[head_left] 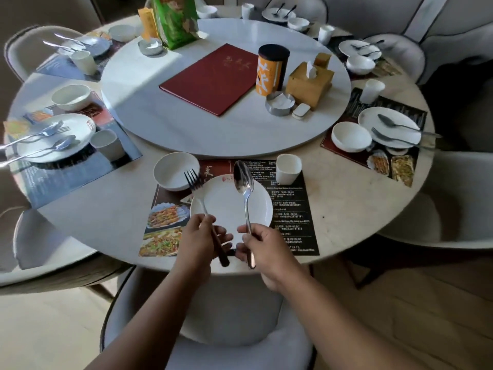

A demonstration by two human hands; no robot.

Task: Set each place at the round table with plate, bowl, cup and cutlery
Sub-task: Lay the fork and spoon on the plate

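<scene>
At the near place a white plate (pixel 230 206) lies on a printed placemat (pixel 289 209), with a white bowl (pixel 174 169) at its far left and a white cup (pixel 288 168) at its far right. My left hand (pixel 201 233) grips a fork (pixel 196 188) by its dark handle, tines pointing away over the plate's left edge. My right hand (pixel 262 243) holds a spoon (pixel 243 180) by its handle, with the bowl of the spoon raised over the plate's far rim.
Several other places around the round table (pixel 346 209) hold plate, bowl, cup and cutlery. The central turntable (pixel 186 124) carries a red menu (pixel 213 78), an orange canister (pixel 272 69), a tissue box (pixel 309 82), ashtrays and a green bag (pixel 176 20). A chair (pixel 234 329) stands below my arms.
</scene>
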